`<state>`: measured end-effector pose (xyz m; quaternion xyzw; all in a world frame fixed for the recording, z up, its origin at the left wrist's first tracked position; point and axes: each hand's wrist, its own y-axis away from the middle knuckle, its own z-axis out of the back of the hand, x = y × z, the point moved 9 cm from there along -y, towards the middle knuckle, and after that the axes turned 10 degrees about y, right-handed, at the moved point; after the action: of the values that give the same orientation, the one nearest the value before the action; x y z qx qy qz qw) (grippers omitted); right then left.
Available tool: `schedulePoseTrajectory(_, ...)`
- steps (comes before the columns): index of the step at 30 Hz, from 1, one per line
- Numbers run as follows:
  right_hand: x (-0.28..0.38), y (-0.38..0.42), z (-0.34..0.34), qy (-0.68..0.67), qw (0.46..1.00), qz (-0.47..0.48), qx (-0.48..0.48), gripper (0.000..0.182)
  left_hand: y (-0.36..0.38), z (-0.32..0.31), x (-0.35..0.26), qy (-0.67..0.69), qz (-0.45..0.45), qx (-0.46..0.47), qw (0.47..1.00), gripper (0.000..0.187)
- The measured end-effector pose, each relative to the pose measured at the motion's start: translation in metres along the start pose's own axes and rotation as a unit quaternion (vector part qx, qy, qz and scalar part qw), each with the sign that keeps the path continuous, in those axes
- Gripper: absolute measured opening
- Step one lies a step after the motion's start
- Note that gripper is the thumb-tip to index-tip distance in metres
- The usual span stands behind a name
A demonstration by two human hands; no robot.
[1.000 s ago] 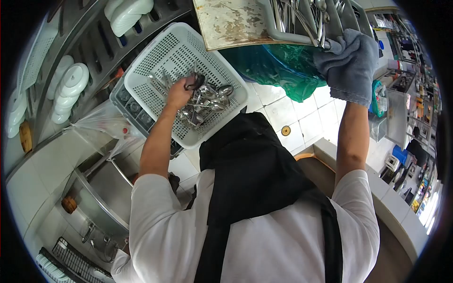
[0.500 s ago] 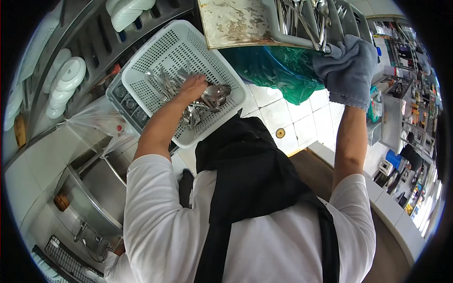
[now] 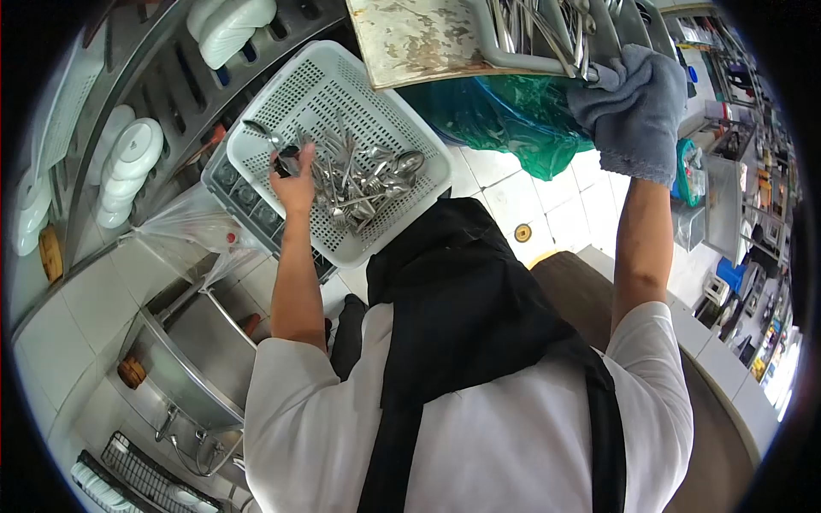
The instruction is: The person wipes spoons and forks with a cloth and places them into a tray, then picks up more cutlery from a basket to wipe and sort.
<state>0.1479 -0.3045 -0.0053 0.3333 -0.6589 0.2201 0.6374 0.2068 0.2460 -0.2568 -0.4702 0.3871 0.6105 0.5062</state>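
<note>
My left hand (image 3: 296, 181) is at the left side of the white perforated basket (image 3: 402, 111), closed on a spoon (image 3: 261, 132) whose bowl points up and left. A loose pile of spoons and forks (image 3: 363, 184) lies in the basket, to the right of that hand. A grey cloth (image 3: 637, 111) covers my right hand, so its fingers are hidden; only the bare forearm (image 3: 643, 231) shows below it. The cloth touches the front edge of a grey cutlery tray (image 3: 513, 58), where more cutlery lies in compartments.
The tray stands on a worn board (image 3: 410, 38) above a green plastic bag (image 3: 539, 154). Under the basket is a grey glass rack (image 3: 244, 201). White bowls (image 3: 132, 158) are stacked at the left on a slotted metal rack. A metal sink (image 3: 184, 359) is lower left.
My left hand has moved left from the middle of the cutlery pile to the basket's left side, and a spoon now shows raised in it. The cloth-covered right hand has hardly moved.
</note>
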Motion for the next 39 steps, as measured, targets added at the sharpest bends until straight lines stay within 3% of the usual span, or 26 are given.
schedulePoseTrajectory(1,-0.009,-0.01,0.009,-0.02,0.999,-0.014,0.026,0.016,0.005,0.009,0.006,-0.041,-0.008,-0.025,0.999,0.032)
schedulePoseTrajectory(2,-0.018,-0.021,0.016,-0.04,0.997,-0.027,0.052,0.017,0.003,0.008,0.048,-0.203,0.054,0.039,0.977,0.047)
schedulePoseTrajectory(3,-0.026,-0.029,0.022,-0.059,0.995,-0.04,0.077,0.019,-0.003,0.011,0.057,-0.203,0.054,0.035,0.977,0.047)
schedulePoseTrajectory(5,-0.025,-0.03,0.018,-0.074,0.991,-0.052,0.1,0.02,-0.009,0.003,0.052,-0.186,-0.036,0.046,0.981,0.041)
schedulePoseTrajectory(6,-0.019,-0.025,0.017,-0.045,0.996,-0.039,0.07,0.02,-0.009,-0.004,0.024,-0.183,0.029,0.073,0.98,0.045)
schedulePoseTrajectory(10,-0.018,-0.029,0.016,-0.027,0.999,-0.016,0.034,0.019,-0.024,-0.014,0.018,-0.247,0.101,0.112,0.957,0.041)
schedulePoseTrajectory(12,-0.02,-0.033,0.025,-0.031,0.999,-0.009,0.02,0.018,-0.011,-0.048,-0.029,-0.203,-0.04,0.263,0.942,0.027)
schedulePoseTrajectory(13,-0.021,-0.034,0.028,-0.033,0.999,-0.005,0.013,0.018,-0.012,-0.05,-0.022,-0.202,-0.04,0.263,0.943,0.027)
schedulePoseTrajectory(15,-0.022,-0.035,0.029,-0.034,0.999,-0.002,0.028,0.018,0.006,-0.079,-0.015,-0.38,-0.14,0.409,0.818,0.016)
schedulePoseTrajectory(16,-0.022,-0.036,0.027,-0.036,0.998,0.002,0.042,0.018,0.012,-0.09,-0.004,-0.424,-0.13,0.465,0.767,0.025)
schedulePoseTrajectory(20,-0.016,-0.024,0.011,-0.021,0.998,-0.021,0.046,0.019,0.022,-0.119,0.022,-0.424,-0.133,0.522,0.728,0.025)
schedulePoseTrajectory(23,-0.012,-0.033,0.013,-0.035,0.998,0.002,0.045,0.019,0.018,-0.126,0.007,-0.345,-0.118,0.511,0.778,0.022)
schedulePoseTrajectory(24,-0.015,-0.032,0.018,-0.039,0.998,0.005,0.039,0.019,0.013,-0.123,0.008,-0.346,-0.063,0.494,0.795,0.027)
schedulePoseTrajectory(29,-0.016,-0.023,0.012,-0.022,0.998,-0.022,0.053,0.019,-0.002,-0.112,0.022,-0.395,-0.038,0.518,0.758,0.025)
schedulePoseTrajectory(31,-0.012,-0.025,0.017,0.002,1.0,-0.002,0.031,0.02,0.007,-0.114,0.044,-0.475,-0.087,0.597,0.64,0.028)
schedulePoseTrajectory(35,-0.026,-0.038,0.023,-0.021,0.996,-0.038,0.084,0.02,0.025,-0.104,0.037,-0.448,-0.126,0.61,0.641,0.03)
schedulePoseTrajectory(37,-0.02,-0.047,0.036,0.024,0.999,0.023,0.043,0.021,0.018,-0.096,0.065,-0.44,-0.092,0.543,0.709,0.031)
schedulePoseTrajectory(39,-0.017,-0.036,0.026,0.013,0.999,0.005,0.041,0.022,0.024,-0.095,0.041,-0.465,-0.094,0.556,0.683,0.033)
